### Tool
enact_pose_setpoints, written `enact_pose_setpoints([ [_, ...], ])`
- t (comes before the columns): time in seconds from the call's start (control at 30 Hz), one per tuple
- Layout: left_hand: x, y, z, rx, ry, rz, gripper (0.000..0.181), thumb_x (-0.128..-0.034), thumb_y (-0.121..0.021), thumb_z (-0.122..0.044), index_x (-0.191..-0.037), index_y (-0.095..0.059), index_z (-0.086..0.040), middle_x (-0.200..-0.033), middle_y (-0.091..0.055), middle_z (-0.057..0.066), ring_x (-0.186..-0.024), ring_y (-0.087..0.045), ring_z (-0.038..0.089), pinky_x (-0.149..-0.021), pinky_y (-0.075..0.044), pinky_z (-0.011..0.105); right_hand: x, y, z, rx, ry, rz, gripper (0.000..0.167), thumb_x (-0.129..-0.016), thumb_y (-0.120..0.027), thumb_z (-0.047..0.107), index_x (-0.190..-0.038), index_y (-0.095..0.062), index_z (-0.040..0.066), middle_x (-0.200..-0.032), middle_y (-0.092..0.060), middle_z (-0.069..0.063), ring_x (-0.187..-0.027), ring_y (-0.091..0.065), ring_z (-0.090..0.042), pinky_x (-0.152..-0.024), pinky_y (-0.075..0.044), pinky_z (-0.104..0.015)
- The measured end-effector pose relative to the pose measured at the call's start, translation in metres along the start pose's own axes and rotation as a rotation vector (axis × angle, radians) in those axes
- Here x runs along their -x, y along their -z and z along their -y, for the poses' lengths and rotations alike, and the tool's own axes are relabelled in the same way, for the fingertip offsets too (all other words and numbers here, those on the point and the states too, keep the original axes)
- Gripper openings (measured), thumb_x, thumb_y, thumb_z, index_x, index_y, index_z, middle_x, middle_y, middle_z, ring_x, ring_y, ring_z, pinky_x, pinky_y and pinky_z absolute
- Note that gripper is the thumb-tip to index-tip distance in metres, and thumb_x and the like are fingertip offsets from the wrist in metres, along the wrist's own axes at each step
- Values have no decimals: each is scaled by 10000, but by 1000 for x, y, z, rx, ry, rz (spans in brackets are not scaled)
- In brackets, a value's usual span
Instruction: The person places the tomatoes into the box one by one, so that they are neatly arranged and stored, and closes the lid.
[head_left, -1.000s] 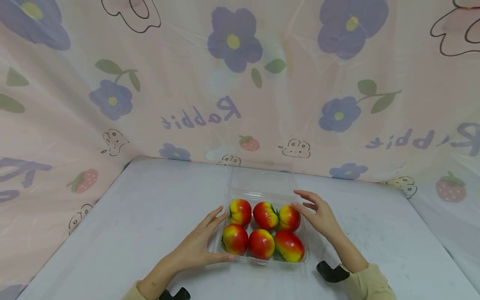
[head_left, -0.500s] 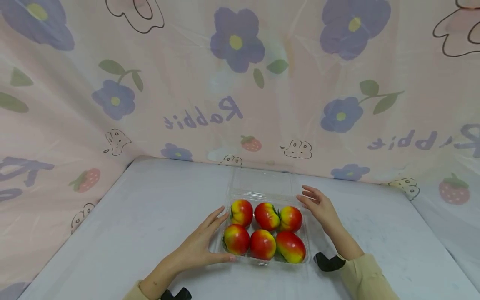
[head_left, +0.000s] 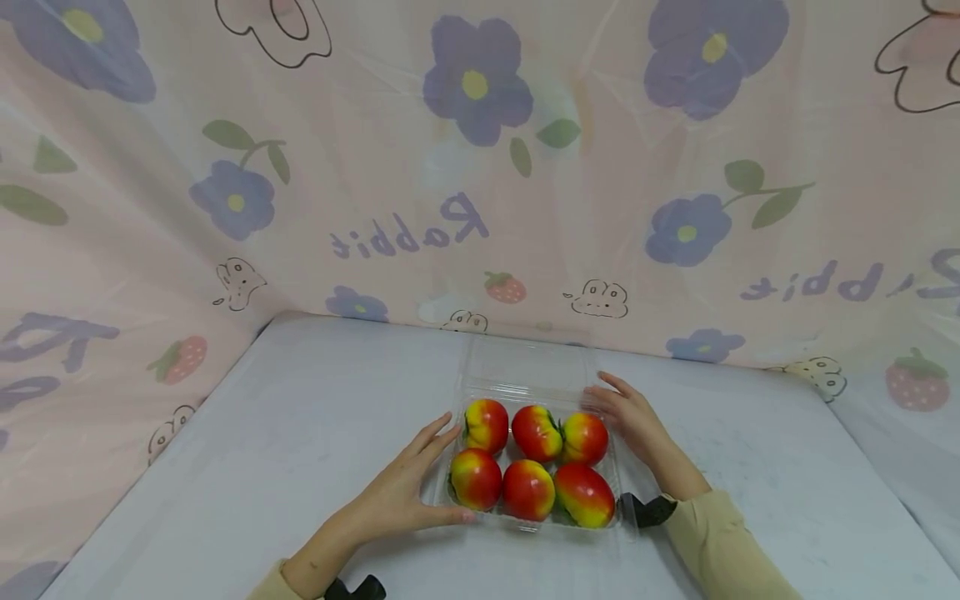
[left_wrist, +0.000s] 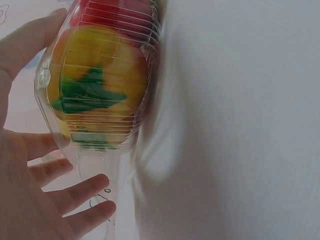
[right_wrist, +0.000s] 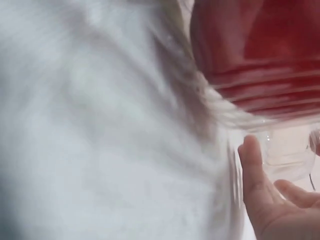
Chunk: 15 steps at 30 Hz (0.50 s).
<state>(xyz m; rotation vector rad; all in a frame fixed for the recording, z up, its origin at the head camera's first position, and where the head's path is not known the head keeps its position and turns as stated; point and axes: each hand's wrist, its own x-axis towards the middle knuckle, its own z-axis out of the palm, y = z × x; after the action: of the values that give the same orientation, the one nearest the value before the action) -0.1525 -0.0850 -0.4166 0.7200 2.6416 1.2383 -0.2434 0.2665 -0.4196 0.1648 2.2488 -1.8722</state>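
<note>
A clear plastic clamshell box [head_left: 527, 526] holds several red-and-yellow fruits [head_left: 528, 489] in two rows, some with green leaves showing. Its clear lid [head_left: 528, 367] lies folded back behind it. My left hand [head_left: 393, 496] is spread along the box's left side, thumb by the front left corner and fingers by the left rim. In the left wrist view, the thumb and a finger touch the rim of the ribbed wall. At the back right corner, near the hinge, is my right hand [head_left: 633, 421], fingers extended. In the right wrist view its fingertips [right_wrist: 251, 145] lie close beside the box; contact is unclear.
The box stands on a white-covered table [head_left: 337, 375]. A printed curtain [head_left: 390, 167] with flowers, rabbits and strawberries hangs behind and along the sides. Black wrist mounts [head_left: 651, 510] sit close to the box on the right and near the front left.
My right hand has lifted away from the right rear fruit, then come back in to the box's rear right corner, its wrist closer to the side. The left hand holds its place.
</note>
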Motion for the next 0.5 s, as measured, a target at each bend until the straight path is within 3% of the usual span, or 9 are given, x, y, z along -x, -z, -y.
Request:
enact_pose_setpoints([
  [0.1,0,0,0,2,2,2,965,-694,-778,-550,-1489,-363,-194,-1596,-207,29,-1408,-316,344,-983,-402,635,-2,0,1,-63,-4,20,639,-1015,-460,258,-1535,-150,53,-1470,-389,-260,-1005,-630,-41,-933,-499,-217],
  [0.27,0,1,0,0,6,0,972,-687,-776,-567,-1487,-367,-198,-1594,-212,18,-1407,-317,342,-989,-397,637,0,1,2,-71,14,37,648,-1017,-454,261,-1540,-125,65,-1487,-352,-272,-1049,-620,-52,-923,-496,-192],
  [0.4,0,1,0,-9,5,-5,973,-681,-775,-578,-1484,-374,-201,-1593,-220,11,-1406,-320,340,-989,-398,637,1,3,0,-30,71,36,659,-1012,-462,281,-1537,-130,59,-1489,-334,-286,-1152,-590,-125,-947,-485,-209],
  [0.5,0,1,0,-13,6,-9,971,-679,-776,-581,-1482,-379,-207,-1591,-227,4,-1406,-321,338,-984,-403,636,0,5,-5,-53,151,45,651,-1000,-493,256,-1530,-170,60,-1465,-388,-263,-1123,-600,-105,-920,-498,-198],
])
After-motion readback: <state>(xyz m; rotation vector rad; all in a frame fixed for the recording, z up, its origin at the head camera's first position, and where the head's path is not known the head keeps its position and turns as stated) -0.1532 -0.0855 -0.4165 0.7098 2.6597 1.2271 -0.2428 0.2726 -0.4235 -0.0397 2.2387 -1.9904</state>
